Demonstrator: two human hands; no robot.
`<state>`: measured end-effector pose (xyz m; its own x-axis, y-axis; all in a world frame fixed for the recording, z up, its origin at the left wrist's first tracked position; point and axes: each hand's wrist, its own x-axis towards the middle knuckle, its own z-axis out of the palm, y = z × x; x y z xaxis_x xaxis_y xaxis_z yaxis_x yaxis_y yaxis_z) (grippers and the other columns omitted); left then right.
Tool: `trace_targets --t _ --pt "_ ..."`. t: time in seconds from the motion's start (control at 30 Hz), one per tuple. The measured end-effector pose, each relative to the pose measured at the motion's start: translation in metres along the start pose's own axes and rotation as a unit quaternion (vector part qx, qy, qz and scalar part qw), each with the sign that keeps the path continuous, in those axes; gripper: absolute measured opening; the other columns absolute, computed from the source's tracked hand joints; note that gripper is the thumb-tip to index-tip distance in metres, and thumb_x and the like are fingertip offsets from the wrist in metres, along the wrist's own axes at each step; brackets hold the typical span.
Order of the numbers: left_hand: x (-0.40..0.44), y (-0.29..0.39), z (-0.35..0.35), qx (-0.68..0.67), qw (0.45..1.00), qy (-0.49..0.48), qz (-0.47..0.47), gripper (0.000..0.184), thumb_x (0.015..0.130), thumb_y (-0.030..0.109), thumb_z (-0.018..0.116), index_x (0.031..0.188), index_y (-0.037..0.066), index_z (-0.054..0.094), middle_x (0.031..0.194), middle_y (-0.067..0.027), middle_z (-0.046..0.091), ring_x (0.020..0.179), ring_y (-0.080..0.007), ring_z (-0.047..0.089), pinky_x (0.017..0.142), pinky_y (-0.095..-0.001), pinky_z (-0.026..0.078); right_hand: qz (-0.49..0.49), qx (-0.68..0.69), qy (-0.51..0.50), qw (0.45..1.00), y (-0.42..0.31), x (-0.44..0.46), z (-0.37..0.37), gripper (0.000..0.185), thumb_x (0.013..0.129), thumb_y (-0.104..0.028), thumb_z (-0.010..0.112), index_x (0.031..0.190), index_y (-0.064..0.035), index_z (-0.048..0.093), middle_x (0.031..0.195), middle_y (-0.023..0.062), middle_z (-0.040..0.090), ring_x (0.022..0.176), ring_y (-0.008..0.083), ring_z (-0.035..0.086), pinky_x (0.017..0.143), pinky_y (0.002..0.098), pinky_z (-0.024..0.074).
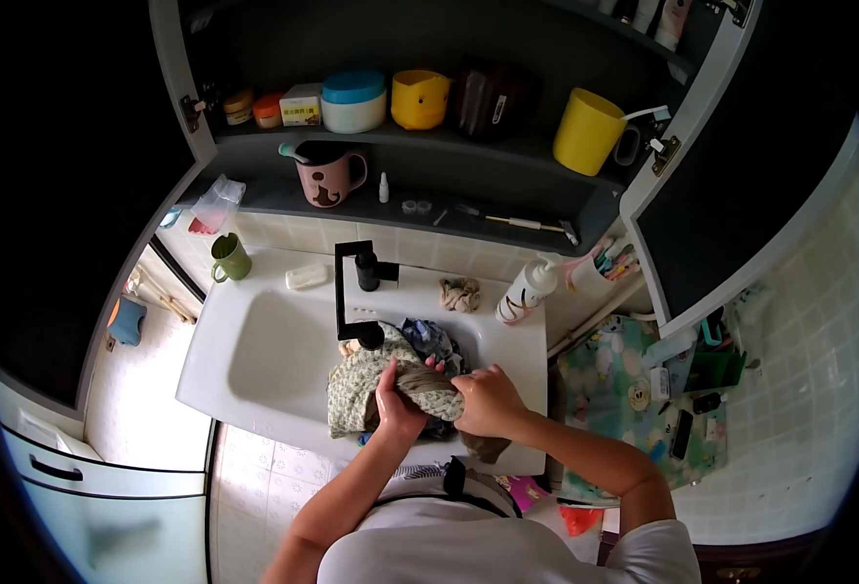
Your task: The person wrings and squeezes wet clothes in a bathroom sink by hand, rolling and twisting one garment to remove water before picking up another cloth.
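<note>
A bunched, pale green-and-white patterned garment [354, 391] lies over the right half of the white sink [278, 346], under the black faucet [342, 292]. My left hand [400, 409] is wrapped around its twisted middle, thumb on the near side and fingertips showing beyond. Closed on the twisted right end is my right hand [488, 401], with a brownish part of cloth [486, 448] hanging below it over the sink's front edge. Dark blue patterned cloth [429, 341] sits in the basin behind the garment, partly hidden by it.
On the sink's back ledge stand a green mug [231, 258], a soap bar [307, 277], a crumpled small cloth [459, 294] and a white pump bottle [527, 290]. Above, an open cabinet holds a pink mug [328, 178] and a yellow cup [587, 131]. Its open right door [741, 195] juts forward.
</note>
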<state>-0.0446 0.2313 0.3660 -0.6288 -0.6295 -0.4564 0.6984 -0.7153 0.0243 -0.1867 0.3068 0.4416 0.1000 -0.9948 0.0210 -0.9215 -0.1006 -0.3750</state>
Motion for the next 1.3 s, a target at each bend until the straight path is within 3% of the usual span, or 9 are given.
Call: trace_targets --t 0.17,0.23,0.47,0.57,0.77,0.87,1.07,1.17,1.3 --pt "0.006 -0.002 -0.01 0.019 1.0 -0.009 0.01 0.04 0.078 0.017 0.055 0.112 -0.003 0.053 0.098 -0.013 0.061 0.098 -0.0276 0.058 0.099 -0.0424 0.042 0.115 0.116 -0.195 0.967 0.009 0.005 -0.012 0.049 0.058 -0.021 0.078 0.099 0.0016 0.064 0.09 0.0161 0.068 0.09 0.0295 0.065 0.082 0.0357 0.048" --pt "-0.004 -0.004 0.001 0.043 0.998 -0.034 0.021 0.039 0.077 0.016 0.054 0.113 -0.001 0.054 0.093 -0.0111 0.058 0.093 -0.0265 0.057 0.097 -0.0422 0.043 0.095 0.24 -0.245 0.935 0.027 0.01 0.002 0.056 0.058 -0.021 0.08 0.105 0.0032 0.062 0.093 0.0144 0.068 0.091 0.0248 0.064 0.083 0.0333 0.0481" --pt "-0.001 -0.003 0.011 0.093 0.993 -0.074 -0.009 0.039 0.075 0.011 0.049 0.114 0.004 0.053 0.084 -0.0074 0.053 0.08 -0.0224 0.052 0.089 -0.0383 0.046 0.184 0.533 -0.386 0.73 0.035 0.014 0.008 0.063 0.058 -0.007 0.077 0.116 0.0052 0.055 0.099 0.0128 0.065 0.093 0.0208 0.06 0.083 0.0311 0.0482" --pt "-0.003 0.0 0.02 0.083 0.995 -0.056 -0.012 0.037 0.075 0.007 0.049 0.111 0.004 0.052 0.083 -0.0077 0.053 0.079 -0.0231 0.052 0.086 -0.0379 0.046 0.209 0.54 -0.373 0.725 0.037 0.015 0.018 0.059 0.059 -0.003 0.074 0.115 0.0045 0.055 0.1 0.0121 0.065 0.091 0.0211 0.061 0.083 0.0319 0.0486" --pt "0.009 0.003 0.009 0.078 0.995 -0.063 -0.029 0.035 0.073 0.007 0.049 0.107 0.004 0.052 0.08 -0.0086 0.054 0.077 -0.0239 0.052 0.086 -0.0392 0.045 0.234 0.615 -0.41 0.632 0.053 0.014 0.049 0.053 0.058 -0.006 0.07 0.108 0.0043 0.057 0.092 0.0143 0.064 0.085 0.023 0.063 0.079 0.031 0.0492" --pt "0.019 0.006 -0.003 0.063 0.995 -0.062 -0.052 0.036 0.07 0.008 0.048 0.105 0.003 0.053 0.077 -0.0085 0.054 0.074 -0.0239 0.053 0.085 -0.039 0.045 0.237 0.695 -0.462 0.498 0.057 0.01 0.068 0.051 0.057 -0.009 0.064 0.105 0.0039 0.055 0.083 0.0155 0.063 0.08 0.027 0.062 0.079 0.0323 0.0481" --pt "0.052 0.005 -0.022 0.009 0.985 -0.143 -0.1 0.031 0.064 0.014 0.05 0.093 0.003 0.053 0.07 -0.0075 0.053 0.065 -0.0224 0.051 0.077 -0.0374 0.043 0.055 0.878 -0.451 0.153 0.036 0.026 0.088 0.042 0.056 -0.006 0.064 0.095 0.0032 0.054 0.07 0.014 0.057 0.068 0.0264 0.058 0.074 0.0358 0.0435" --pt "0.055 -0.001 -0.017 0.028 0.984 -0.134 -0.117 0.025 0.063 0.018 0.052 0.085 0.006 0.052 0.063 -0.0027 0.049 0.055 -0.018 0.044 0.068 -0.0323 0.041 -0.123 0.885 -0.448 0.009 0.029 0.03 0.129 0.054 0.051 -0.011 0.063 0.103 0.0016 0.052 0.074 0.0173 0.058 0.074 0.0319 0.06 0.077 0.039 0.0441" --pt "0.07 -0.008 -0.038 0.017 0.951 -0.241 -0.194 0.028 0.064 0.024 0.056 0.08 0.002 0.055 0.067 -0.0082 0.055 0.066 -0.0233 0.055 0.077 -0.0366 0.045 -0.419 0.775 -0.458 -0.119 -0.003 0.066 0.148 0.053 0.065 -0.007 0.065 0.115 0.0037 0.052 0.083 0.0166 0.063 0.086 0.0312 0.064 0.084 0.0407 0.0451"
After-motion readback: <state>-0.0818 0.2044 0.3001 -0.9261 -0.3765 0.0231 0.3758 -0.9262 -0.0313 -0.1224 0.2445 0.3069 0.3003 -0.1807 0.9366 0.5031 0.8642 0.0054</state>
